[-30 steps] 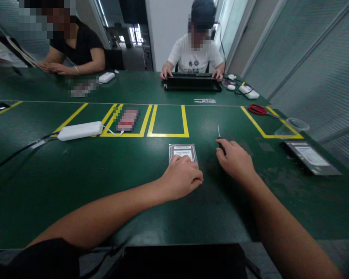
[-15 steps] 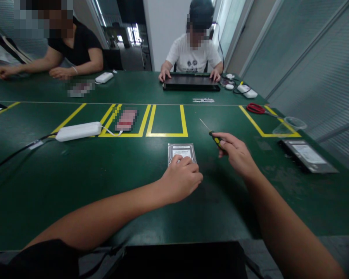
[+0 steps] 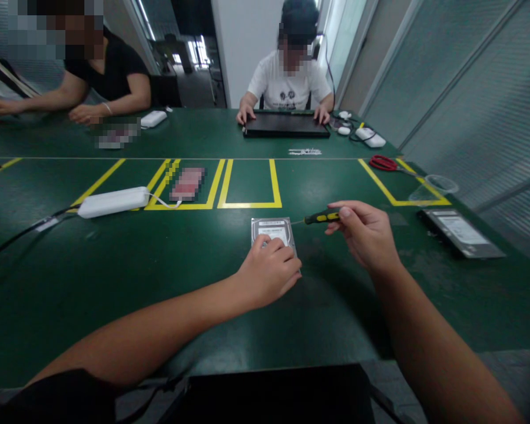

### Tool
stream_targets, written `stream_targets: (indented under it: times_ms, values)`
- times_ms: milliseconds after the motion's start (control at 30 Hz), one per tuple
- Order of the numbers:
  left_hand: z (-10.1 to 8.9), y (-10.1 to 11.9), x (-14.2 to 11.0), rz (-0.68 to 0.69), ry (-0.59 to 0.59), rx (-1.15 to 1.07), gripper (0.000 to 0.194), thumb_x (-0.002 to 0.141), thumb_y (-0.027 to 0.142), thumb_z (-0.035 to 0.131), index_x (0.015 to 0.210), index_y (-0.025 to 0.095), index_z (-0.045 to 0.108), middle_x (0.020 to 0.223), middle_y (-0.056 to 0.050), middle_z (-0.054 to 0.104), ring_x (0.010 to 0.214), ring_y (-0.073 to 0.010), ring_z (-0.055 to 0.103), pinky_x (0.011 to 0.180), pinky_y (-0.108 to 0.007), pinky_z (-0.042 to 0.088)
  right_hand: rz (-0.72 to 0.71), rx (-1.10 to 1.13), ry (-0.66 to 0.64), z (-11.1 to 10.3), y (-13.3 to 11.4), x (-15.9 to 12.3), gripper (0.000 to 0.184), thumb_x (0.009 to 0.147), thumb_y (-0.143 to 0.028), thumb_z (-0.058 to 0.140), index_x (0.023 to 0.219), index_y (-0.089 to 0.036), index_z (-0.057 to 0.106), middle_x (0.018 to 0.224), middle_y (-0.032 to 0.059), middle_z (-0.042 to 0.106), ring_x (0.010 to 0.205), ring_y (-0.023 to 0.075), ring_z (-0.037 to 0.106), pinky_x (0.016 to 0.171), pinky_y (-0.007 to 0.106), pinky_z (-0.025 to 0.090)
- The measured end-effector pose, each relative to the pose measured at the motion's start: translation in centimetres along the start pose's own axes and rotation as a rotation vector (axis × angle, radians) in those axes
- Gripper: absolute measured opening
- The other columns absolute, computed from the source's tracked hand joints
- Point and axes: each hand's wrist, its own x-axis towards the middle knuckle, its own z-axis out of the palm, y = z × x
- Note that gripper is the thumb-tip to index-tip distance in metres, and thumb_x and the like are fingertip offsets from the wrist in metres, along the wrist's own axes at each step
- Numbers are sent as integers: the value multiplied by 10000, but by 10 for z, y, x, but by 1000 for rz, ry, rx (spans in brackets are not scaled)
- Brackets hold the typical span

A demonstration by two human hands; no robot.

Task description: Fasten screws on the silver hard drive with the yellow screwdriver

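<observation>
The hard drive (image 3: 272,230) lies flat on the green table (image 3: 115,265), directly ahead of the person and just short of the yellow-taped boxes (image 3: 247,185); its long axis runs away from the person. The left hand (image 3: 269,272) rests on the drive's near end, fingers curled down onto the label, pressing rather than lifting as far as can be judged; it covers the near edge and both near corners. The right hand (image 3: 365,235) is closed in a pinch on the black-and-yellow handle of a screwdriver (image 3: 318,217), held clear of the table, just to the right of the drive. The tool lies nearly level, its long axis crossing the drive's, the thin shaft pointing left toward the drive's far right corner. The tip is too fine to make out, so whether it touches the casing cannot be told. The left hand is the nearer to the drive, being upon it. No screws can be distinguished on the drive. A second drive (image 3: 461,233) lies well apart to the right, and a white power strip (image 3: 113,201) to the left.
</observation>
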Motion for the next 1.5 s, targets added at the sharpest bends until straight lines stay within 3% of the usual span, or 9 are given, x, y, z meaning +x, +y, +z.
stream_targets:
  times_ms: [167,267,400,500,700,933,1067,1200,1500]
  values:
    - [0,0,0,-9,-2,-7,133,955,339,635,939,218,688,917,-19,699,937,-239,574,857,-438,313,30,117,68,16,2,-5,365,872,-473,764,1023,-143,733,835,49,695,675,125,686,686,259,636]
    - [1,0,0,-7,3,1,144,960,348,629,945,215,684,921,-23,698,941,-239,574,860,-440,316,82,267,160,25,-1,-6,404,880,-511,745,973,-123,689,887,70,709,632,109,670,607,222,619]
    - [1,-1,-2,5,13,32,154,963,350,623,934,211,683,899,-31,697,930,-243,577,848,-440,316,283,439,323,23,-4,-1,398,1040,-506,496,977,-127,599,954,126,730,591,112,674,475,172,552]
    - [-2,0,-5,23,20,58,137,952,337,634,929,207,674,892,-31,696,918,-242,579,835,-431,315,358,526,404,14,-1,5,372,1082,-467,399,994,-149,572,872,88,724,665,124,708,534,176,587]
    - [-7,0,-12,50,38,89,92,936,295,643,932,203,650,914,-36,694,898,-234,586,843,-424,320,300,596,368,-5,15,17,310,961,-467,661,945,-170,572,765,16,661,709,90,697,657,132,614]
    - [-6,0,-14,51,42,86,87,933,291,646,936,204,651,902,-21,681,889,-233,595,843,-423,327,464,728,327,-18,8,20,100,892,-186,586,980,-153,620,887,52,661,701,82,625,615,162,604]
    - [-6,0,-14,49,43,87,80,924,282,656,919,203,652,894,-20,682,883,-228,597,850,-424,329,384,693,195,-23,6,17,204,816,-267,701,952,-169,586,871,22,629,686,71,581,604,169,568]
    - [-7,-1,-14,46,48,87,79,912,274,673,920,198,656,897,-22,687,885,-224,599,841,-419,333,201,504,229,-21,2,14,364,743,-261,815,1016,-197,583,823,-24,603,685,64,574,608,169,538]
    - [-2,-1,-16,141,143,162,88,960,204,599,971,208,687,863,-11,698,842,-201,600,825,-409,361,76,339,166,-11,-18,6,406,824,-527,784,1018,-218,605,865,-3,656,592,67,526,526,203,473]
